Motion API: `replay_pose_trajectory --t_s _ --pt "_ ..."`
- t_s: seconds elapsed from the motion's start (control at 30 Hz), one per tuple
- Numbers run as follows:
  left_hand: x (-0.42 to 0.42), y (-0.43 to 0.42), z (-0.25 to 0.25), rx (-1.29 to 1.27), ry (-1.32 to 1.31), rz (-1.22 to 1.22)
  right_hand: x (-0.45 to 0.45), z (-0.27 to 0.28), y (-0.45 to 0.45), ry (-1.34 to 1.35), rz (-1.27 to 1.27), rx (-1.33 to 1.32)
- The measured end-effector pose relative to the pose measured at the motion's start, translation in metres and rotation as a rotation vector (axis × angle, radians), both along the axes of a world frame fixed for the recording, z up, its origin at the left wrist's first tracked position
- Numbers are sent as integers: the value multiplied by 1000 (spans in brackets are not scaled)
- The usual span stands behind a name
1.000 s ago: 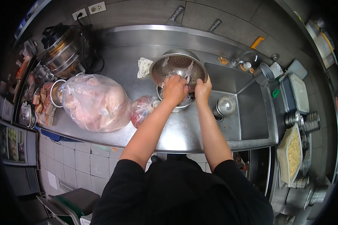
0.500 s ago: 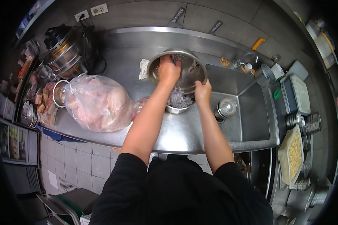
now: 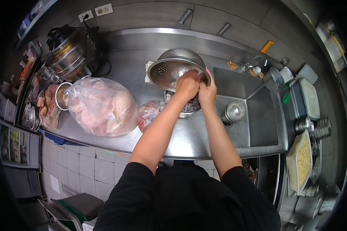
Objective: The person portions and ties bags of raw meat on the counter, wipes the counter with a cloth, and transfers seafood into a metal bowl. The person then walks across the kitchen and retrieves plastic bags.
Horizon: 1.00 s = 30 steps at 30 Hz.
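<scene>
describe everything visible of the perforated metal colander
The colander looks like shiny stainless steel: a deep round bowl with a rim and clusters of small holes. It is tilted, mouth facing down toward the person, above a smaller metal bowl. The right hand grips its rim; the left hand reaches inside, its contact unclear.

Perf. s/s colander point(image 3: 181, 55), tilted, open side twd camera, above s/s bowl point(image 3: 187, 115) w/ greyish pcs point(image 3: 192, 105)

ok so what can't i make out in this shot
Head view:
- What the left hand touches in the colander: hidden by the hand itself
- Far side of the bowl: behind colander and hands
- Most of the white cloth: behind the colander
- Fridge contents: too small and blurred to name
</scene>
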<state>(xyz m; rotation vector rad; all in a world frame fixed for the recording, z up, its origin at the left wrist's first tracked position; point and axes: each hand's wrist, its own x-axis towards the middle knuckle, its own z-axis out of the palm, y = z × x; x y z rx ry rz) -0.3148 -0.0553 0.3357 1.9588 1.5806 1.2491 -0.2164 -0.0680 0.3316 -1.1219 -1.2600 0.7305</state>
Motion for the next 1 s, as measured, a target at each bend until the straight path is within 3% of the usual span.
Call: replay_pose_trajectory --t_s 0.03,0.1,0.23,0.3,0.37,0.5,0.6,0.67,0.77,0.8,0.83,0.9,1.0 --pt "-6 -7 -4 -1 0 -3 1 2 2 0 -3 -1" --pt "-17 -23 -14 -25 357 14 3 5 7 -20 -13 100" --pt "-30 -25 1 214 350 158 12 4 6 -120 -58 33" --pt "-35 -6 -7 413 333 263 4 -4 1 69 19 100" --pt "-39 -3 -18 393 351 136 7 1 -6 -177 -109 175" --pt "-29 -42 -17 -121 448 -85 60 -4 15 -143 -190 218" --pt "-34 -60 -25 -92 376 -133 133 -8 26 -145 -258 184" --pt "-33 -73 -14 -89 136 -16 202 -30 38 -156 -351 164" --pt "-23 -91 -7 45 186 125 316 -79 48 -364 -546 -145" --pt "-21 -95 -13 -67 244 76 359 -113 65 -483 -690 -376" --pt "-13 -92 -15 -85 266 117 405 -151 81 -447 -682 -512" --pt "11 -84 -19 -8 645 102 477 -226 113 -116 -577 -641" --pt "21 -47 -32 -210 588 120 512 -268 136 338 -471 -903"
